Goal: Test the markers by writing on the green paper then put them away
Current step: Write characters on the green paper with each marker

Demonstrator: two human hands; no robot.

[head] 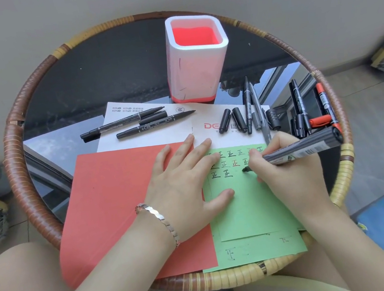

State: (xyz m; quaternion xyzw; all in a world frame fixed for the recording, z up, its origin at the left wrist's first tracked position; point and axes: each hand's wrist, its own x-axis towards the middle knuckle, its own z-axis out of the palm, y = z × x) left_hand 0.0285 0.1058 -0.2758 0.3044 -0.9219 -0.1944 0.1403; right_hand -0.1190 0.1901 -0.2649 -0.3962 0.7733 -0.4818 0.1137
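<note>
Right hand (287, 168) is wrapped round a thick black marker (304, 149), pinching low on the barrel near the nib. The tip is down on the green paper (246, 212), third row of test characters. Left hand (187, 186) lies flat, fingers straight, pinning the sheet's left edge where it meets the red paper (120, 207). It grasps nothing.

Handling, my read:
- The marker is light, rigid, smooth plastic. It'll roll on glass, so take it mid-barrel and set it down deliberately.
- The paper is thin and floppy, and likely slides on the glass top without that pinning hand.

Other markers: two thin black markers (122, 123) lie uncapped on the white sheet (149, 137) at left. A cluster with loose caps (223, 121) sits just right of the pen holder's base. A red marker (325, 104) lies near the table rim (22, 147). The pen holder (197, 56) stands upright at the back with no markers visible inside.

Cap them before stowing, or the nibs may dry out or mark the holder.
</note>
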